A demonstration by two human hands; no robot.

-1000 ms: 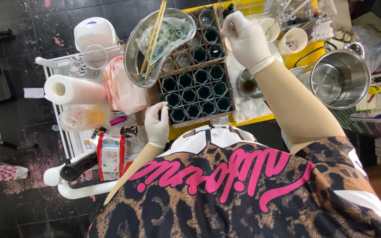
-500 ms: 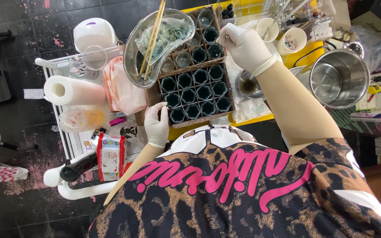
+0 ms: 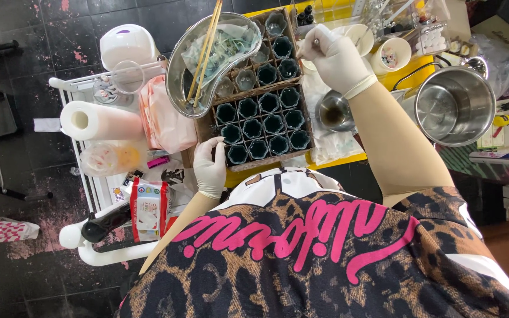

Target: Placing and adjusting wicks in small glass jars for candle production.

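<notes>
My left hand (image 3: 210, 168) rests on the near left corner of the wooden crate (image 3: 258, 115), fingers curled and pressed against its edge, steadying it. The crate holds rows of small glass cups (image 3: 260, 126) with dark teal rims, standing upright in their compartments, and sits on the yellow desk (image 3: 325, 162) right in front of me. My right hand (image 3: 337, 59) hovers past the far right corner of the crate, fingers pinched together on something thin; I cannot tell what it is. As I judge it, I am working over the cups, and the next move calls for a steady, precise reach with that pinch while the left keeps the crate from sliding.

A kidney-shaped steel dish (image 3: 207, 56) lies tilted across the crate's far left side, with wooden sticks (image 3: 204, 50) in it. To the right stand a small steel bowl (image 3: 334, 111) and a big steel pot (image 3: 455, 106). On my left, a white cart (image 3: 89, 188) carries a paper towel roll (image 3: 98, 121) and a wipes pack (image 3: 147, 209). The floor (image 3: 19, 147) is dark tile with pink stains.
</notes>
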